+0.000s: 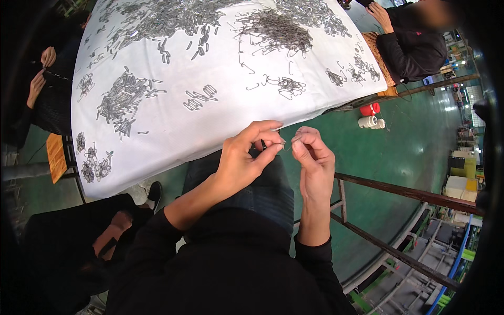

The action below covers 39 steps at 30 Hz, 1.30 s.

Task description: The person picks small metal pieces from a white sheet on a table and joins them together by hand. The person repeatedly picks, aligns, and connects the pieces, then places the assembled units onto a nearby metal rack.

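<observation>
My left hand (239,157) pinches a small metal wire piece (284,145) between thumb and fingertips, just off the table's near edge and above my lap. Its exact kind is too small to make out. Close to its right, my right hand (316,160) has thumb and forefinger pressed together; whatever lies between them is hidden. On the white-covered table (173,126) beyond are a short row of oblong metal links (200,97), a larger heap of such links (124,102) to the left, and a small cluster of bent wire hooks (291,87) to the right.
A big tangle of wire hooks (281,31) and a wide spread of links (173,18) cover the far table. Joined pieces (95,167) lie at the left corner. People sit at both sides. A metal rail (404,194) and white rolls (367,122) are to the right.
</observation>
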### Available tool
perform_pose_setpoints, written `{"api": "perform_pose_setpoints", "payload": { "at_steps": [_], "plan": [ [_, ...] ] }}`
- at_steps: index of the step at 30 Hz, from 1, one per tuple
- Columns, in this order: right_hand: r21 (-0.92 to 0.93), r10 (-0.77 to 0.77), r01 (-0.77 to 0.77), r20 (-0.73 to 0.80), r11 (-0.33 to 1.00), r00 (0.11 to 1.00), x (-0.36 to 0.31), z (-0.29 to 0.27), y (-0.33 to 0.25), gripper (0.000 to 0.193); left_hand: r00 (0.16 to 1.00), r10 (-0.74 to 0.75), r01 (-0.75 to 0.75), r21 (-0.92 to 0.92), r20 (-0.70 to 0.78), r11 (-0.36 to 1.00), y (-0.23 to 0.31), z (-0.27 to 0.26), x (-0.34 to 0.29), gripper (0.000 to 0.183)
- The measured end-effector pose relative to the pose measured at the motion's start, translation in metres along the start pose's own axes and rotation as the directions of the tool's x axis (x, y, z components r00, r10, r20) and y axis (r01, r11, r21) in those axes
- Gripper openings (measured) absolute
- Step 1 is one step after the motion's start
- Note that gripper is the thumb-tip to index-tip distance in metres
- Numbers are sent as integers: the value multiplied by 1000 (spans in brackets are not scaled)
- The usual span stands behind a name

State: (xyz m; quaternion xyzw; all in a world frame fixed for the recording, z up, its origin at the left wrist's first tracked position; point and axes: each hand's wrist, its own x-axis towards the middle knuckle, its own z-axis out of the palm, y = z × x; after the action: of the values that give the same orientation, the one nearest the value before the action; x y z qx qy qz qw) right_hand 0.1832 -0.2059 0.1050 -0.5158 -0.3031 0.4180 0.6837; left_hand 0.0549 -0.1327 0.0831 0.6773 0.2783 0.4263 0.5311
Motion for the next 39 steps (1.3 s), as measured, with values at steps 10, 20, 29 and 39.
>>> {"api": "perform_pose_setpoints", "payload": {
  "at_steps": [10,20,29,39],
  "plan": [
    [-226,-274,255,-58,940,960,-6,10,11,8,994,95,-82,233,-46,969,-25,-25,7,26],
    [-245,-235,211,-73,946,969,-12,3,16,9,990,-74,-36,733,117,679,-97,-128,84,10],
    [-243,-219,192,-91,951,971,-11,3,18,10,992,90,-128,788,92,602,-116,-119,89,9],
    [-273,-209,177,-93,945,973,-13,7,22,9,965,51,-263,931,259,254,-112,-104,105,10]
  ]
}}
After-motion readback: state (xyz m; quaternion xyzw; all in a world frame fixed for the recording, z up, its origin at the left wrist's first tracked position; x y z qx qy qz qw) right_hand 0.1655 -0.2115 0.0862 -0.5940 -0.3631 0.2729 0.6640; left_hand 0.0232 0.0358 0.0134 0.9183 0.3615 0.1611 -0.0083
